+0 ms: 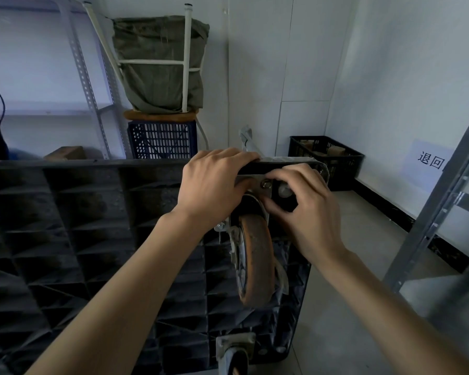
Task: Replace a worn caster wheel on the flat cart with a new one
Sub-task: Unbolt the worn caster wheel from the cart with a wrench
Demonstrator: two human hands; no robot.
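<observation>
The black flat cart [79, 226] stands on its side, with its ribbed underside facing me. A dusty orange caster wheel [255, 261] in a metal bracket sits at the cart's upper right corner. My left hand [214, 185] grips the cart's top edge and the caster's mounting plate. My right hand [306, 204] curls its fingers at the mounting plate, by a nut [266, 184] and a bolt head [284, 191]. What the fingertips pinch is hidden. A second caster [234, 353] shows at the bottom edge.
A blue crate [163, 140] carries an upturned stool and a green sack [160, 63] behind the cart. A black crate [328, 158] stands in the far right corner. Metal shelving [444, 212] rises at the right, more shelving [87, 77] at the left. A folded cart handle [248, 143] pokes up behind.
</observation>
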